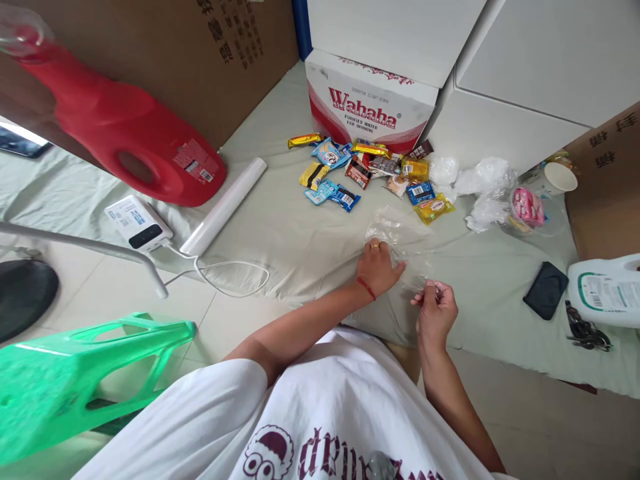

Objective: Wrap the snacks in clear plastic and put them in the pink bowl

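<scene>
Thin clear plastic film (pixel 410 250) lies crumpled on the pale green cloth in front of me; I cannot tell whether it is a bag or a single sheet. My left hand (pixel 380 267), with a ring and a red wrist cord, presses curled fingers onto its left part, the thumb held apart. At its near right corner, my right hand (pixel 436 310) pinches the film between thumb and fingers. Beyond the hands is a loose pile of small wrapped snacks (pixel 359 172) in yellow, blue, brown and red. A yellow packet (pixel 434 209) lies nearest the film.
Behind the snacks stands a Wahaha carton (pixel 367 107). Crumpled white plastic (pixel 483 183), a clear tub (pixel 550 217) and a paper cup (pixel 561 179) are right. A white roll (pixel 225 207), power bank (pixel 139 223), red jug (pixel 135 140) and green stool (pixel 90 373) are left.
</scene>
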Demonstrator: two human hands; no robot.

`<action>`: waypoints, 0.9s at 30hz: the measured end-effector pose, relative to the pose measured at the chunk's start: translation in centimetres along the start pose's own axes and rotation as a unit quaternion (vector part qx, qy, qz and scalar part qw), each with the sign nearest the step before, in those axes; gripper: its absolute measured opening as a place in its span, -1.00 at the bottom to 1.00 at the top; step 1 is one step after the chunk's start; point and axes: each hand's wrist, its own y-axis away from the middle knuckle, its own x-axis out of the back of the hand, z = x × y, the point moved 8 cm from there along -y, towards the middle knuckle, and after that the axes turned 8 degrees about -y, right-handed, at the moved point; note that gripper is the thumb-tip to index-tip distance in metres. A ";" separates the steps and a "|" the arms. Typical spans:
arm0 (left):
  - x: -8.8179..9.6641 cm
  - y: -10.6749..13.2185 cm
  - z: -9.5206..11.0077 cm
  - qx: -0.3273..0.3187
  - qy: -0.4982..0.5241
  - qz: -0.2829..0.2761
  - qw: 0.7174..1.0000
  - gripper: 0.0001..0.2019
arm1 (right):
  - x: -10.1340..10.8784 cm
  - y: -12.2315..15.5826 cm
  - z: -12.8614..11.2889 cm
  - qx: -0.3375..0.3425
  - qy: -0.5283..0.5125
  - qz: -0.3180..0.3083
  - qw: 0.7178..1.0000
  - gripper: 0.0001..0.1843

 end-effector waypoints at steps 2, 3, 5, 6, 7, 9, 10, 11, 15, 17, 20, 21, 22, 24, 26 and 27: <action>-0.2 -1.0 -0.1 -0.029 0.001 -0.017 0.999 -0.69 | 1.0 0.5 0.7 -0.023 -0.003 0.011 1.000 -0.62; -0.4 -1.4 -0.3 -0.037 0.014 -0.025 0.999 -0.78 | 1.6 0.6 1.0 -0.036 -0.002 0.016 0.999 -0.62; -0.6 -2.1 -1.1 -0.048 0.066 -0.037 0.996 -0.94 | 2.7 0.8 1.6 -0.057 0.003 0.021 0.998 -0.62; -0.6 -2.4 -1.7 -0.049 0.104 -0.042 0.992 -0.95 | 3.2 0.8 1.8 -0.064 0.007 0.020 0.998 -0.61; -0.7 -2.7 -2.3 -0.042 0.151 -0.049 0.986 -0.93 | 3.6 0.8 1.9 -0.070 0.011 0.019 0.997 -0.61; -0.9 -3.2 -3.9 0.003 0.266 -0.072 0.961 -0.94 | 4.6 0.6 2.2 -0.078 0.021 0.017 0.997 -0.59; -1.1 -3.3 -4.8 0.040 0.329 -0.086 0.939 -0.96 | 5.1 0.3 2.3 -0.083 0.031 0.017 0.996 -0.58; -1.2 -3.2 -5.6 0.079 0.390 -0.098 0.912 -0.97 | 5.6 0.0 2.4 -0.091 0.044 0.016 0.995 -0.58; -0.7 -2.5 -7.9 0.175 0.550 -0.117 0.808 -0.84 | 6.8 -1.7 1.0 -0.076 0.201 -0.038 0.976 -0.53; -0.2 -2.1 -8.5 0.184 0.585 -0.122 0.780 -0.78 | 6.7 -2.6 -2.5 0.031 0.319 -0.047 0.946 -0.46; 0.0 -1.6 -8.8 0.181 0.619 -0.143 0.751 -0.72 | 4.2 -3.2 -9.1 0.254 0.386 -0.018 0.887 -0.52; 0.0 -1.4 -8.8 0.181 0.627 -0.150 0.743 -0.70 | 2.5 -3.5 -10.4 0.302 0.386 -0.033 0.871 -0.60; -0.1 -1.3 -8.8 0.181 0.635 -0.155 0.735 -0.68 | 0.4 -4.0 -10.9 0.324 0.386 -0.075 0.860 -0.67; -0.1 -1.2 -8.8 0.182 0.647 -0.160 0.723 -0.66 | -4.8 -5.4 -9.4 0.300 0.388 -0.218 0.844 -0.73; 0.0 -1.2 -8.8 0.184 0.653 -0.163 0.716 -0.66 | -9.8 -5.7 -6.3 0.247 0.372 -0.378 0.811 -0.74; 0.0 -1.3 -8.9 0.184 0.653 -0.167 0.716 -0.66 | -11.9 -5.3 -5.0 0.238 0.357 -0.441 0.789 -0.74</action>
